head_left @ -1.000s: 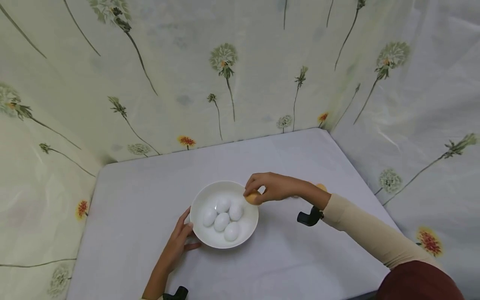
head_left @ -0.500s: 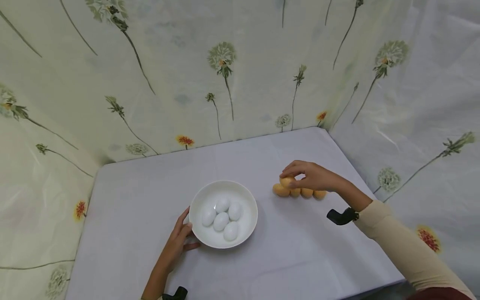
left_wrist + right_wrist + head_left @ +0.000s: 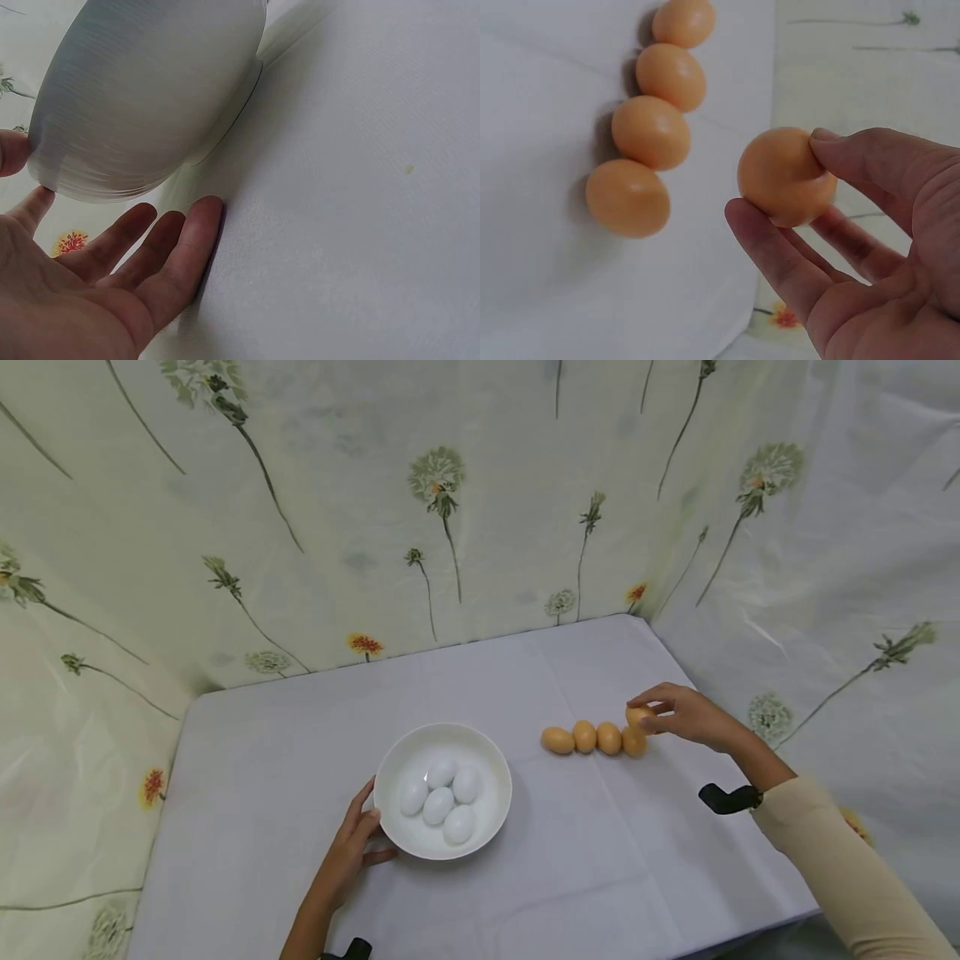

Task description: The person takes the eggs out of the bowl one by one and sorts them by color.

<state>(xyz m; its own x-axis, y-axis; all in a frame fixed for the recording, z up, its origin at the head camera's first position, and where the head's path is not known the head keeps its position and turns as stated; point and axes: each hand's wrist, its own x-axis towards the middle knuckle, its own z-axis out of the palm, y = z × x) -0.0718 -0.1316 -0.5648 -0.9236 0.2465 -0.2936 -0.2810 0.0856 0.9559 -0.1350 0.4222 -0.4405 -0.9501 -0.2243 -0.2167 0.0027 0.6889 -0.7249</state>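
My right hand [image 3: 686, 718] pinches a brown egg [image 3: 784, 176] between thumb and fingertips, above the right end of a row of several brown eggs [image 3: 584, 737]. In the right wrist view the held egg is apart from the row, whose nearest egg [image 3: 628, 199] lies on the cloth. A white bowl [image 3: 497, 810] stands left of the row with several white eggs [image 3: 438, 806] inside. At the bowl's left side, my left hand [image 3: 350, 852] holds its rim with thumb and a finger. The left wrist view shows the other fingers [image 3: 187, 247] spread below the bowl, beside the cloth.
A white cloth covers the table [image 3: 285, 760]. Behind it and at both sides hang curtains [image 3: 322, 527] printed with dandelions. The table's front right edge [image 3: 750, 935] shows under the right forearm. Each wrist carries a black camera mount [image 3: 727, 799].
My right hand has moved right with a brown egg, from over the bowl's rim to above the far right of the egg row. The left hand and bowl stay in place.
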